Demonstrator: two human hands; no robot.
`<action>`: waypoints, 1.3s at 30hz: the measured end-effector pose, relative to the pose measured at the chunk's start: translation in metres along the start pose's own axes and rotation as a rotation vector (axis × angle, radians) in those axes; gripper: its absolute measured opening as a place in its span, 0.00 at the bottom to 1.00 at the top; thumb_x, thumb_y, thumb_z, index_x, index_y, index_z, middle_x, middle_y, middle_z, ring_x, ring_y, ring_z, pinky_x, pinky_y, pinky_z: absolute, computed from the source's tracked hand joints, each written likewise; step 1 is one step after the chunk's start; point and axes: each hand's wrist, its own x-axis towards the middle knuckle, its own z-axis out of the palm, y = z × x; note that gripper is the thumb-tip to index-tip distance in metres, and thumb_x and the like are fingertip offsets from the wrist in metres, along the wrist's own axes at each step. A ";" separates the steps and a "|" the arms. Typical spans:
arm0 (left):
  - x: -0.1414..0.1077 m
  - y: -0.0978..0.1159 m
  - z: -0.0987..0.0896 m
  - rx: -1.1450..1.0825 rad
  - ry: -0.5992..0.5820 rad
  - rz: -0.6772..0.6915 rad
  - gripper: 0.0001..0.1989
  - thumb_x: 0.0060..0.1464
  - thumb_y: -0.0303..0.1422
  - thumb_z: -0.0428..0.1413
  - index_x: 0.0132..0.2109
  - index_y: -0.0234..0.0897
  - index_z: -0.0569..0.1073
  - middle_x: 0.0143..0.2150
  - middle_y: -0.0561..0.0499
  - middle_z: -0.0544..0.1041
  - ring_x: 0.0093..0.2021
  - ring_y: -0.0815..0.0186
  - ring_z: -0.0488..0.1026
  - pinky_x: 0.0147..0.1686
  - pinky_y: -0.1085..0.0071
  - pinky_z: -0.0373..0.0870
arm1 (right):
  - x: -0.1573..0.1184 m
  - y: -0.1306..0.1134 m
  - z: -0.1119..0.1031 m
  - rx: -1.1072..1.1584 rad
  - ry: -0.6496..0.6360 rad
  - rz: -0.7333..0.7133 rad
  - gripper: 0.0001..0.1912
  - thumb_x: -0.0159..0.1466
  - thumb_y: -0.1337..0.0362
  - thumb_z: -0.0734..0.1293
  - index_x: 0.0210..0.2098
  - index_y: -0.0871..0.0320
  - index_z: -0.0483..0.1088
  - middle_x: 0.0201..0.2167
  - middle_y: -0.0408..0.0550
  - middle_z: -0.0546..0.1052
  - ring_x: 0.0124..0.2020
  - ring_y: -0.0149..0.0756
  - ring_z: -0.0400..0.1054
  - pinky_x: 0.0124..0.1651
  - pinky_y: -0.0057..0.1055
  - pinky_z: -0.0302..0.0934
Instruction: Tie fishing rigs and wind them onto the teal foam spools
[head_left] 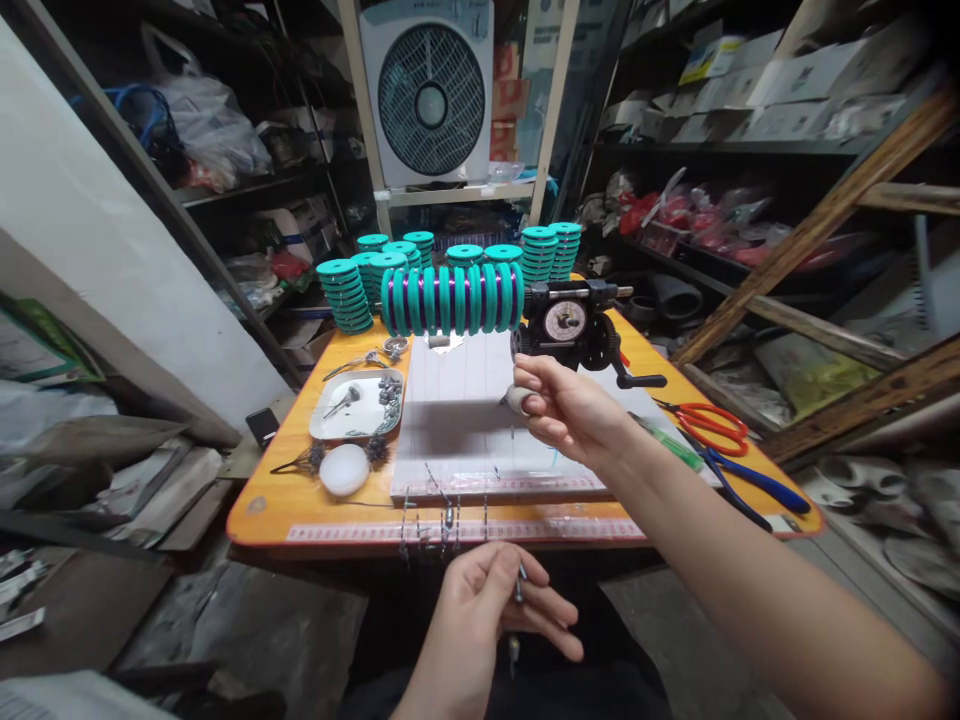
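The slim grey metal pin lies in your left hand, short of the near edge of the orange-yellow wooden surface. Its long axis runs near upright in the view. Your thumb and fingers are closed on it, the outer fingers loosely spread. A small blurred piece shows just below; whether it is attached cannot be determined.

Your right hand is farther forward and well apart from the pin, above the flat white board. Its fingers are curled, one wrapped in an off-white sleeve; I cannot tell whether the fingertips grip anything. The left hand is nearer the pin, which lies nearer your body than the right hand.

Between the left hand and the board, thin dark wire pieces stand at the near edge, in the way of a straight path.

Beyond the right hand, the teal ribbed spool row wound with purple wire lies crosswise beside the black geared winder with round dial. Left of the board sits the white square tray of small metal parts; right, orange-handled scissors and blue-handled pliers.
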 end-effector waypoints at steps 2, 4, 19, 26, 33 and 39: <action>-0.002 -0.006 -0.003 -0.028 -0.017 -0.014 0.18 0.58 0.43 0.52 0.33 0.29 0.68 0.27 0.40 0.78 0.23 0.63 0.76 0.24 0.75 0.68 | 0.000 0.000 0.000 0.002 0.000 0.001 0.18 0.62 0.59 0.64 0.24 0.59 0.51 0.16 0.36 0.57 0.11 0.17 0.44 0.09 0.14 0.39; -0.002 -0.011 -0.005 -0.070 -0.026 -0.034 0.20 0.55 0.45 0.54 0.31 0.29 0.67 0.26 0.40 0.78 0.21 0.63 0.76 0.22 0.77 0.67 | 0.000 0.000 0.000 0.004 -0.006 0.006 0.18 0.62 0.58 0.64 0.24 0.59 0.51 0.17 0.36 0.57 0.11 0.18 0.44 0.09 0.15 0.39; -0.016 -0.027 -0.013 -0.253 -0.035 -0.131 0.16 0.53 0.39 0.59 0.33 0.26 0.71 0.32 0.38 0.79 0.26 0.65 0.77 0.23 0.76 0.73 | 0.001 0.000 -0.004 -0.028 -0.032 0.025 0.18 0.62 0.56 0.64 0.25 0.59 0.52 0.17 0.37 0.58 0.11 0.17 0.47 0.10 0.15 0.37; -0.018 -0.039 -0.020 -0.315 -0.045 -0.138 0.15 0.54 0.39 0.57 0.32 0.27 0.72 0.31 0.38 0.79 0.25 0.65 0.77 0.21 0.79 0.72 | 0.000 0.000 -0.004 -0.034 -0.039 0.022 0.18 0.63 0.56 0.63 0.25 0.59 0.52 0.17 0.38 0.59 0.11 0.17 0.47 0.10 0.15 0.38; -0.021 -0.045 -0.024 -0.362 -0.052 -0.146 0.15 0.55 0.38 0.57 0.32 0.27 0.73 0.32 0.38 0.79 0.25 0.65 0.77 0.21 0.80 0.71 | 0.000 0.000 -0.006 -0.044 -0.041 0.023 0.18 0.63 0.56 0.63 0.25 0.59 0.53 0.17 0.38 0.60 0.11 0.17 0.47 0.10 0.15 0.39; -0.024 -0.048 -0.025 -0.380 -0.021 -0.167 0.15 0.56 0.38 0.56 0.33 0.27 0.73 0.32 0.38 0.79 0.24 0.64 0.77 0.20 0.80 0.70 | 0.000 0.002 -0.008 -0.086 -0.050 0.010 0.17 0.64 0.54 0.62 0.27 0.60 0.55 0.18 0.37 0.61 0.10 0.16 0.47 0.10 0.14 0.40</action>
